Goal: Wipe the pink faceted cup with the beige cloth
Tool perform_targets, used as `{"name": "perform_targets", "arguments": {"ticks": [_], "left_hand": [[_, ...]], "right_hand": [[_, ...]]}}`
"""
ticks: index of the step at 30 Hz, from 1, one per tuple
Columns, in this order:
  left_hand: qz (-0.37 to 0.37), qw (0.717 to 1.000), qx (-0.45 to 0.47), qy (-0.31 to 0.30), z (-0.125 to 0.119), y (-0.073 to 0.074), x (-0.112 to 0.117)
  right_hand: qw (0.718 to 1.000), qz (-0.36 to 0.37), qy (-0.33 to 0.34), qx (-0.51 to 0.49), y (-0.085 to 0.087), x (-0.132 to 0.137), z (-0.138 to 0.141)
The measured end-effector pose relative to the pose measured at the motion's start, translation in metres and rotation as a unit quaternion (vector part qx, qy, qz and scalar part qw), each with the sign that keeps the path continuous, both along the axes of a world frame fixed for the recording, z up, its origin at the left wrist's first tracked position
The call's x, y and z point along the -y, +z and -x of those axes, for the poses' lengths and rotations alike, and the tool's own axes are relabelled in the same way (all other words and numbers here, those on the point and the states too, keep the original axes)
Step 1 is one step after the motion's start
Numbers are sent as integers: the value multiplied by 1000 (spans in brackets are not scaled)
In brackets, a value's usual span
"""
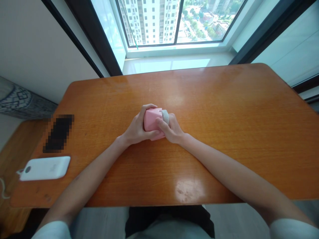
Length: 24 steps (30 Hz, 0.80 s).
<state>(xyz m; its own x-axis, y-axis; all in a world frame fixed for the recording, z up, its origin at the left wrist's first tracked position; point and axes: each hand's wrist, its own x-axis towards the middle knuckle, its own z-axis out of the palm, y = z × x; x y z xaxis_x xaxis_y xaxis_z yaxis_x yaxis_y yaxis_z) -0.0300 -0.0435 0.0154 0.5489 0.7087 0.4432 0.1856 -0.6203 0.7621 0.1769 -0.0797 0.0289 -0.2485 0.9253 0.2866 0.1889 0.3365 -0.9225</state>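
Both hands meet around a small pink boxy object (151, 120) above the middle of the wooden table. My left hand (140, 126) is wrapped round its left side, fingers over the far edge and thumb along the near edge. A light grey, rounded piece (165, 117) sticks out at the object's right end; whether it is fixed to the pink part I cannot tell. My right hand (173, 129) grips that right end, thumb pressed on the pink surface, the other fingers partly hidden beside the grey piece. The underside of the object is out of sight.
On the brown wooden table (236, 132), a blurred-out dark rectangle (58, 133) lies at the left. Nearer me is a white flat device (47, 168) with a cord at its left end. Beyond the far edge stands a window (175, 23) with a pale sill.
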Motion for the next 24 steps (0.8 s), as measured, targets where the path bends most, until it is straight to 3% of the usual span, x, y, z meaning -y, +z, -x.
{"name": "perform_targets", "arguments": {"ticks": [5, 7, 10, 12, 14, 16, 21, 24], "left_hand": [[-161, 987, -9, -4, 2, -10, -6], [-188, 981, -39, 0, 0, -7, -5], [-175, 984, -21, 15, -2, -1, -1], [-125, 992, -1, 13, -3, 0, 0], [-56, 998, 4, 5, -2, -1, 0], [-33, 999, 10, 1, 0, -5, -2], [-182, 983, -29, -1, 3, -10, -7], [-191, 979, -64, 18, 2, -6, -5]], "right_hand": [[996, 59, -14, -62, 1, -2, 1], [996, 56, -16, -70, 0, -2, 1], [999, 9, -10, -33, -2, -1, 0], [1000, -23, 0, -6, -2, 0, -1], [1000, -26, 4, 4, -1, 0, -1], [1000, -2, 0, -7, 0, 0, 0], [994, 76, -19, -71, 1, -2, 2], [995, 68, -31, -60, 1, -1, 1]]}}
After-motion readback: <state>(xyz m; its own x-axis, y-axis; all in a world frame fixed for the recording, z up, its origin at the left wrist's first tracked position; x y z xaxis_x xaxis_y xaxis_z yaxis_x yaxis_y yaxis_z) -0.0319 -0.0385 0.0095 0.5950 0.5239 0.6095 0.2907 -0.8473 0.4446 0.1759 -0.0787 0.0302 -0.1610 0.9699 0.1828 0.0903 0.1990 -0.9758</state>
